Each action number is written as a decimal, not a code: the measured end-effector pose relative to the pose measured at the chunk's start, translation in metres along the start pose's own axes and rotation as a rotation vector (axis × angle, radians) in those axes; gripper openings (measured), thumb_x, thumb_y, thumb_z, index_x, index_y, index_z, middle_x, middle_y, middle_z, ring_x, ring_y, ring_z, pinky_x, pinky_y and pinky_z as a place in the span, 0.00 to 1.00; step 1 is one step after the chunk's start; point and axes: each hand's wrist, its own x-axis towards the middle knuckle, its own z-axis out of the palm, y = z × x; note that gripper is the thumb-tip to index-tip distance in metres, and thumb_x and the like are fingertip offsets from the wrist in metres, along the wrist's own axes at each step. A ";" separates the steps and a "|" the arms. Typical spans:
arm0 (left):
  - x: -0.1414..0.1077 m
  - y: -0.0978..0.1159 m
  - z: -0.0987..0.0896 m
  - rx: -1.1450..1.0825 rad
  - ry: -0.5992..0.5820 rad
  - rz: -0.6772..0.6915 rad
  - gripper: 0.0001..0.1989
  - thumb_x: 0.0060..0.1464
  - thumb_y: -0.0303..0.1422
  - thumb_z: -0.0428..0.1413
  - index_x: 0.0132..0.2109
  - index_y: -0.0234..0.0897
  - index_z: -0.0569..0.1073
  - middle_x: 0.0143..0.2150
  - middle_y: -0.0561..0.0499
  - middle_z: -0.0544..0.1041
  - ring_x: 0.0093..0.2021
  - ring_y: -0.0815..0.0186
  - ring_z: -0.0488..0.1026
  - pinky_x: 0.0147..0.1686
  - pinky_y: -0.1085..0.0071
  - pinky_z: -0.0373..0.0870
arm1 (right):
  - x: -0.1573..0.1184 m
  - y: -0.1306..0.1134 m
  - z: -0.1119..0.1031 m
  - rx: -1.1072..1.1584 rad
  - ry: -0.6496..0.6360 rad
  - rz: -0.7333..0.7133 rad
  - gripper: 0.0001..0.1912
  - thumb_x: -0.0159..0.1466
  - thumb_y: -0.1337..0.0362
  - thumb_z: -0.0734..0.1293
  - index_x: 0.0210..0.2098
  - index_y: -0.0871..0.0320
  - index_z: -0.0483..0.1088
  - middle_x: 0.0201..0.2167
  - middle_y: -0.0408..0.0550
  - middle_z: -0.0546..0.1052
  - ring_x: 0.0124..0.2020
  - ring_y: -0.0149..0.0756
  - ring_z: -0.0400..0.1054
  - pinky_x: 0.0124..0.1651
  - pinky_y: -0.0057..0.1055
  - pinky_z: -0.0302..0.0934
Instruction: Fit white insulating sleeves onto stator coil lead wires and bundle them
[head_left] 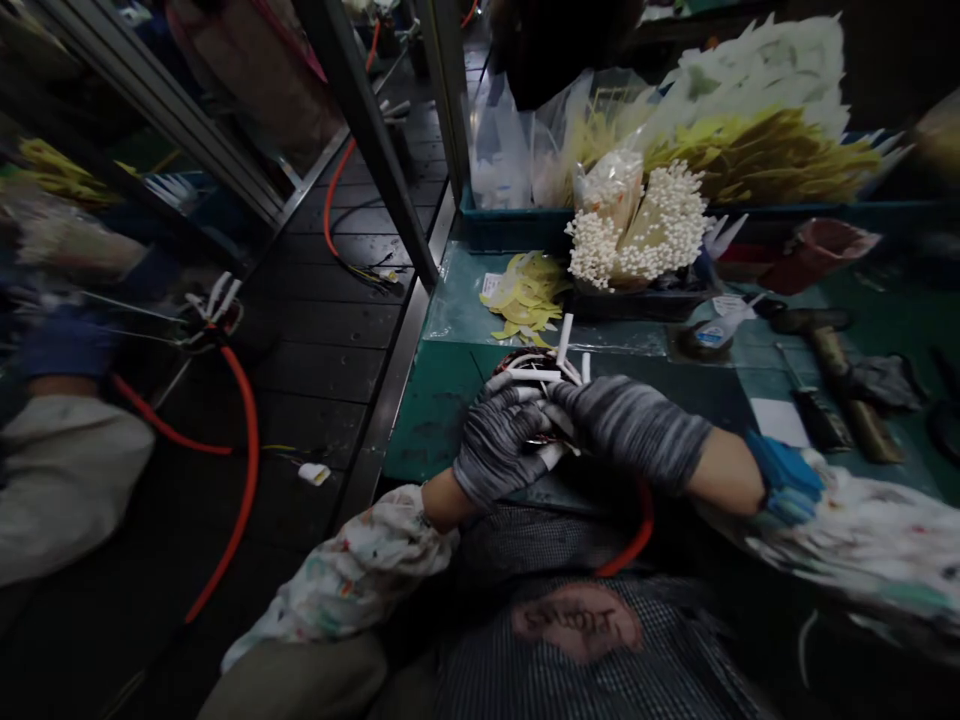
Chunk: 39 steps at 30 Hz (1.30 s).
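A round motor stator (517, 357) with dark reddish windings sits near the edge of the green bench, right in front of me. Several white sleeves (565, 340) stick up and sideways from it. My left hand (504, 440), in a grey striped glove with pale fingertips, wraps around the stator's near left side. From the right, my right hand (634, 425), gloved alike, pinches at the base of the white sleeves; its fingertips are partly hidden, so what exactly they hold is unclear. A red sheathed cable (637, 535) runs below my right hand toward my lap.
Yellow insulation strips (529, 295) lie behind the stator. A bundle of white-tipped sticks (637, 225) stands before a blue tray (514, 230). At right lie a hammer (851, 380), a screwdriver (817, 410) and a red cup (817, 255). A co-worker's gloved hand (64, 340) is at left.
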 end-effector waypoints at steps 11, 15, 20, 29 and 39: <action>-0.006 -0.005 0.007 0.020 0.031 0.022 0.08 0.59 0.40 0.66 0.40 0.43 0.79 0.45 0.50 0.85 0.52 0.58 0.82 0.66 0.53 0.69 | -0.011 0.002 -0.016 0.881 -0.013 0.167 0.19 0.72 0.47 0.68 0.48 0.53 0.83 0.39 0.48 0.86 0.37 0.41 0.79 0.42 0.36 0.73; -0.007 -0.006 0.005 0.057 -0.047 0.009 0.10 0.60 0.43 0.65 0.41 0.43 0.77 0.43 0.52 0.85 0.49 0.59 0.82 0.66 0.51 0.70 | -0.016 0.006 -0.014 0.916 -0.001 0.158 0.12 0.66 0.53 0.75 0.43 0.52 0.84 0.38 0.47 0.86 0.38 0.41 0.79 0.44 0.38 0.75; -0.004 -0.004 0.002 0.025 0.017 0.050 0.09 0.59 0.41 0.66 0.39 0.42 0.76 0.41 0.53 0.85 0.48 0.60 0.82 0.66 0.53 0.70 | -0.022 0.003 -0.005 0.910 0.155 0.184 0.08 0.66 0.57 0.75 0.43 0.52 0.83 0.39 0.45 0.86 0.40 0.39 0.80 0.46 0.37 0.77; -0.006 -0.006 0.002 0.061 -0.011 0.038 0.10 0.61 0.43 0.65 0.39 0.43 0.76 0.41 0.53 0.84 0.48 0.61 0.82 0.64 0.54 0.72 | -0.028 -0.003 -0.003 0.922 0.157 0.146 0.05 0.67 0.61 0.74 0.43 0.51 0.82 0.39 0.44 0.86 0.40 0.38 0.81 0.45 0.34 0.77; -0.004 -0.001 -0.003 0.006 -0.045 0.017 0.10 0.62 0.39 0.64 0.48 0.43 0.78 0.46 0.53 0.87 0.51 0.61 0.83 0.67 0.54 0.68 | -0.037 -0.001 -0.002 0.369 0.155 -0.181 0.10 0.72 0.60 0.68 0.47 0.49 0.83 0.39 0.46 0.86 0.33 0.37 0.79 0.35 0.31 0.72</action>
